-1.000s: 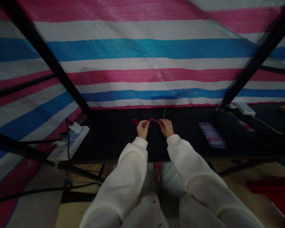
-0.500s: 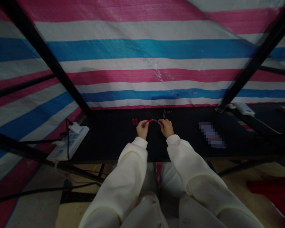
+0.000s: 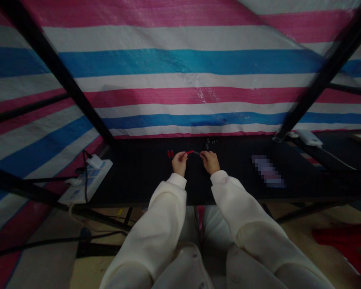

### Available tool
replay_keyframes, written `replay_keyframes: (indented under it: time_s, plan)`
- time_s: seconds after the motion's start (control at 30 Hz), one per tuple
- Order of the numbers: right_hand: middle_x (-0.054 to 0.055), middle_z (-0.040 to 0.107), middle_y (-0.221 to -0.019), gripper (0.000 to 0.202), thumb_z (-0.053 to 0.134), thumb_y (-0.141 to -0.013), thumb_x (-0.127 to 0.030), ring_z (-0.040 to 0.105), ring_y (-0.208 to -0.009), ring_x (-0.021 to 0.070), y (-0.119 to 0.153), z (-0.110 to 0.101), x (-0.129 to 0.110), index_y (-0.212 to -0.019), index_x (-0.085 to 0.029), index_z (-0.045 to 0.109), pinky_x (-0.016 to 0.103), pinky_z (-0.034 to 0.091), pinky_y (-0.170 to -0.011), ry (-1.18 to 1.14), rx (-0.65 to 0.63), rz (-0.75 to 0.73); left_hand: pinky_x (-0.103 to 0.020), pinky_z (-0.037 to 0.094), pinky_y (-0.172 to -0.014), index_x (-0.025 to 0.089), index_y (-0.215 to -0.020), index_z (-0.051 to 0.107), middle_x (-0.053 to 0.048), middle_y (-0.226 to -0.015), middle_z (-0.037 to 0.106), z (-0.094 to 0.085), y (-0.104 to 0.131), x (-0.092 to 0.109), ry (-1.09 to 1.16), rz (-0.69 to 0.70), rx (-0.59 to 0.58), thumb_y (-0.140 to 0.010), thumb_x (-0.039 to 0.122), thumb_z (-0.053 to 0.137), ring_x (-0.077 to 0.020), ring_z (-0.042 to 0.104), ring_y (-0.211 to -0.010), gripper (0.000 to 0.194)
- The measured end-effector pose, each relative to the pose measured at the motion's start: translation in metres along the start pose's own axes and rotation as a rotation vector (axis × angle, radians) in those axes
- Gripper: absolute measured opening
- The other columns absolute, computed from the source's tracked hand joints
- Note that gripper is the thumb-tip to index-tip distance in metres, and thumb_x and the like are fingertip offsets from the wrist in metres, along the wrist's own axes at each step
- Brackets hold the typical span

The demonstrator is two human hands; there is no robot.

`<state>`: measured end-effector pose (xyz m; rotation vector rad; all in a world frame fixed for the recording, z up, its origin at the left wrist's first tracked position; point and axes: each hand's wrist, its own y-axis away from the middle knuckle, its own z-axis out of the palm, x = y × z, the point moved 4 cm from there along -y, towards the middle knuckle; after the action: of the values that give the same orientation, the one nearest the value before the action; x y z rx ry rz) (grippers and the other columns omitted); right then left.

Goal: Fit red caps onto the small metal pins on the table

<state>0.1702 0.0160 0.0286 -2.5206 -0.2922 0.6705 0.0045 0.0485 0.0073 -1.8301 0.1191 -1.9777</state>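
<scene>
Over the black table, my left hand (image 3: 179,163) pinches a small red tube-like piece (image 3: 190,152). My right hand (image 3: 210,161) grips a thin grey rod (image 3: 196,152) by its right end. The rod's left end meets the red piece between my hands; whether it sits inside cannot be made out. Two short red pieces (image 3: 170,154) stand or lie side by side just left of my left hand. Beyond my right hand are several small clear or grey parts (image 3: 207,143), too small to name.
A white power strip (image 3: 100,175) with a plugged-in charger (image 3: 95,161) lies at the table's left end. On the right is a phone-like, blurred-out object (image 3: 267,171). A white device (image 3: 309,137) with a cable lies farther right. Black frame posts (image 3: 315,84) slant up on both sides.
Both hands stay almost in place. My left hand has shifted very slightly, and a little more of the red piece shows between the hands.
</scene>
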Motion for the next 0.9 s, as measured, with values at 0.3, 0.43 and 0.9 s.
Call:
replay_keyframes:
  time_s: [0.3,0.43,0.9]
  plan:
    - [0.006,0.061,-0.099,0.025,0.036,-0.089,-0.027,0.052,-0.090,0.0185,0.001,0.002,0.000,-0.101,-0.020,0.057,0.030,0.037,-0.082,-0.051,0.024,-0.023,-0.031,0.049,-0.076,0.017,-0.107,0.059,-0.009,-0.100,0.064,0.012,0.007,0.008,-0.046,0.031,-0.248,-0.074,0.031,0.058,-0.0160,0.062,-0.083,0.035]
    - [0.006,0.061,-0.099,0.026,0.036,-0.088,-0.026,0.054,-0.091,0.0172,0.001,0.004,0.001,-0.104,-0.020,0.055,0.030,0.040,-0.085,-0.115,0.022,0.024,-0.030,0.047,-0.081,0.018,-0.108,0.059,-0.008,-0.105,0.062,0.016,0.009,0.010,-0.064,0.049,-0.309,-0.074,0.030,0.058,-0.0159,0.060,-0.089,0.036]
    - [0.008,0.060,-0.103,0.029,0.035,-0.086,-0.029,0.058,-0.094,0.0156,-0.001,0.004,0.009,-0.106,-0.018,0.053,0.030,0.045,-0.086,-0.417,0.205,0.058,-0.025,0.044,-0.066,0.015,-0.082,0.061,-0.005,-0.081,0.062,0.032,-0.015,0.046,-0.349,0.205,-0.397,-0.074,0.026,0.057,-0.0126,0.057,-0.074,0.014]
